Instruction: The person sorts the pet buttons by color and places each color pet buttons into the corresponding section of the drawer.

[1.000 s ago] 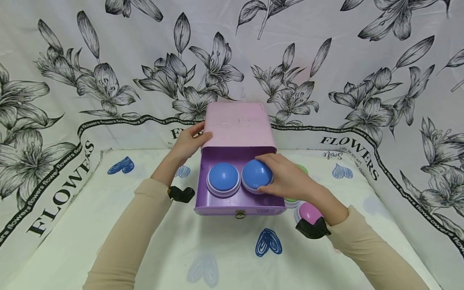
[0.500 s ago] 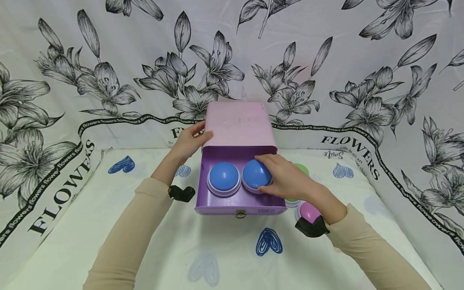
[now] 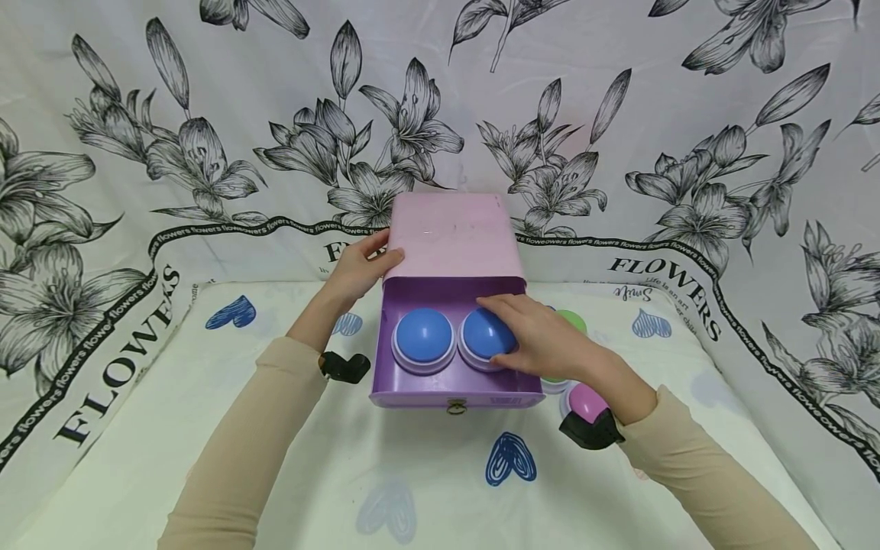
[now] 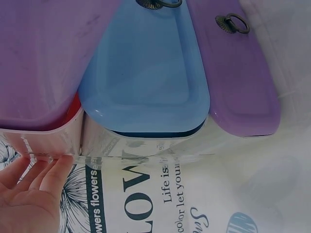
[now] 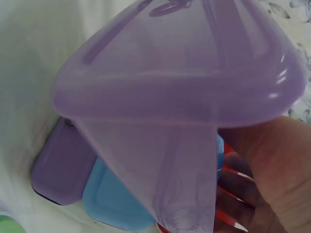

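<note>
Right hand (image 3: 543, 332) pinches the right blue-domed button (image 3: 485, 333) in the purple drawer (image 3: 412, 384), by its right edge; left hand (image 3: 354, 275), straight-fingered, touches the pink cabinet (image 3: 454, 237). A slipping grip could knock the left blue-domed button (image 3: 424, 336).

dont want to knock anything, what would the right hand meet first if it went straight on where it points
The right blue dome that the right hand grips; next, probably the left blue dome beside it, though depth is unclear.
</note>
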{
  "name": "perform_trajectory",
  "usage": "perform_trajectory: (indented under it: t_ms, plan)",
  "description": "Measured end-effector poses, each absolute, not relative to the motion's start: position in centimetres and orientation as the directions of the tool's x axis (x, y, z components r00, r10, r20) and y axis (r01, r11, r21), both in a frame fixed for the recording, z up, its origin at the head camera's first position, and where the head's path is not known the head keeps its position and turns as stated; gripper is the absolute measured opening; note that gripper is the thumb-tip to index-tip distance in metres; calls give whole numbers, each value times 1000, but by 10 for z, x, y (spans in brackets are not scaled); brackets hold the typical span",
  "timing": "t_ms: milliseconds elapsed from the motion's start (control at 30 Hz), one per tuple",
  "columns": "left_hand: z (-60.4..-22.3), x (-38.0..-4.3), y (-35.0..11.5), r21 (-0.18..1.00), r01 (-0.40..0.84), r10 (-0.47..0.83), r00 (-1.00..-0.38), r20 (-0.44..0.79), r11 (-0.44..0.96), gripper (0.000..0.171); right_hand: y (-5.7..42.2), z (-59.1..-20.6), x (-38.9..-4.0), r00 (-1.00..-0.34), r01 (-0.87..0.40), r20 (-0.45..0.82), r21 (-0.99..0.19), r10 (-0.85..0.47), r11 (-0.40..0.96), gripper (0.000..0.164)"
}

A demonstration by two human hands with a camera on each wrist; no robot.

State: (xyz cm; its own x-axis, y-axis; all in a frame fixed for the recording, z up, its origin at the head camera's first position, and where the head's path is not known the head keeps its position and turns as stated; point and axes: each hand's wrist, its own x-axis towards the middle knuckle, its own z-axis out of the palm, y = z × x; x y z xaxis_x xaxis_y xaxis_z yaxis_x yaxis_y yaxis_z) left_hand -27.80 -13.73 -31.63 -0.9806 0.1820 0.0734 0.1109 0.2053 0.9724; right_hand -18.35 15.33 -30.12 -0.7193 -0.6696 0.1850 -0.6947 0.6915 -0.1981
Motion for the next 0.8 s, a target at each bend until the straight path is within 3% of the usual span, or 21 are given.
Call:
perform_trajectory:
  t_ms: [300, 633, 800]
  plan:
    - [-316, -277, -137, 971, 116, 185, -980, 77, 210, 64, 156, -302, -184, -703, -711, 207, -208, -680, 671, 74]
    - [-317, -278, -138, 971, 119, 182, -980, 81, 209, 64, 160, -297, -175, -703, -711, 321, -322, -635, 625, 50]
    - [-318, -279, -138, 970, 122, 185, -979, 84, 209, 64, 162, -295, -164, -678, -734, 397, -411, -618, 540, 40]
